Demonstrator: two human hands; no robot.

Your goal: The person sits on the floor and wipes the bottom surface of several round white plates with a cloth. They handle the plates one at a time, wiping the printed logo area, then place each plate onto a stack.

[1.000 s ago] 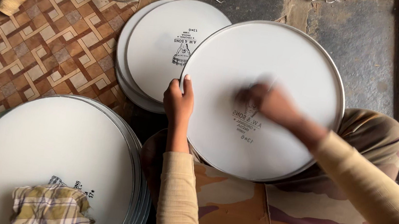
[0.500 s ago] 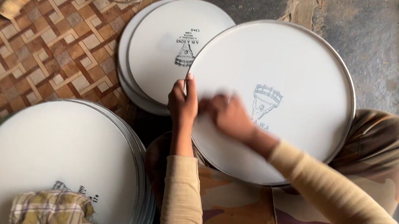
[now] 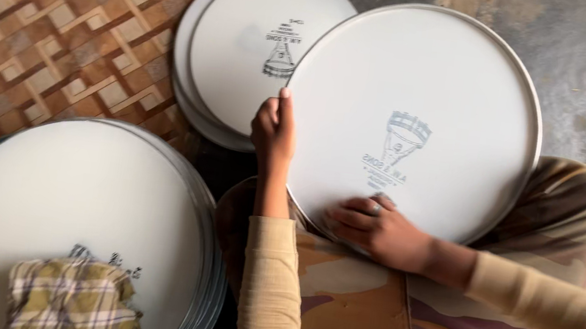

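A large round white drumhead with a metal rim and a dark printed emblem rests on my lap. My left hand grips its left edge, fingers on the rim. My right hand lies on the near edge of the disc, palm down, with a ring on one finger. Nothing else is in either hand.
A stack of similar white drumheads lies on the woven mat beyond my left hand. Another stack sits at lower left with a folded checked cloth on top. Bare concrete floor lies to the right.
The drumhead has turned in my lap, its emblem rotating. My right hand slid from the disc's middle across to its near edge. My left hand stayed on the left rim.
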